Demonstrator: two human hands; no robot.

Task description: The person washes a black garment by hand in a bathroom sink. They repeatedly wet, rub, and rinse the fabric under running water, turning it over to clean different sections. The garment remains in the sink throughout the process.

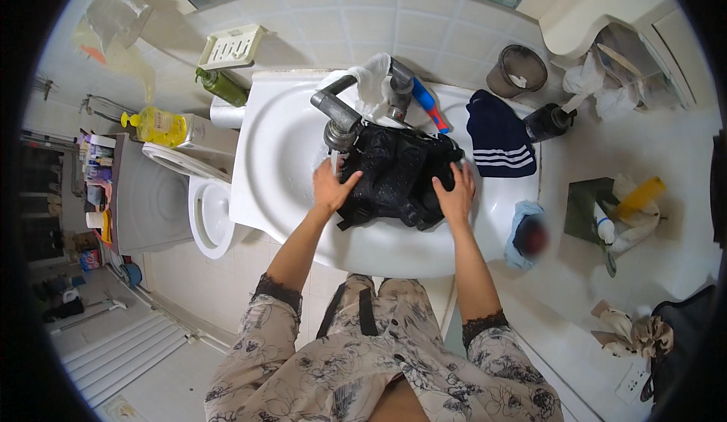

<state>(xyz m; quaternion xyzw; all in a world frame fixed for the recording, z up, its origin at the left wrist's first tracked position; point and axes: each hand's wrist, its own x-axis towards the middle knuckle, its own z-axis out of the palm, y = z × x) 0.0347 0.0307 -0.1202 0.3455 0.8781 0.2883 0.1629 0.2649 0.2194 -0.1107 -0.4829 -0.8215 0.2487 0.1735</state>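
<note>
A wet black fabric bag with straps [392,172] lies over the right part of the white washbasin [272,155]. Water runs from the grey faucet [339,118] beside the bag's left edge. My left hand [335,186] is at that edge, under the stream, its thumb on the fabric. My right hand [457,192] rests along the bag's right side with its fingers spread. A white cloth [372,84] hangs over the faucet's pipe. Behind the bag a blue and red handle [429,104] leans by the faucet. A folded navy cloth with white stripes [500,135] lies on the counter to the right.
A dark cup [517,73] and a black bottle [548,122] stand at the back right. A light blue cloth [519,234] is at the counter's right edge. Left of the basin are a green pump bottle [224,87], a yellow pump bottle [162,127] and a toilet [213,217].
</note>
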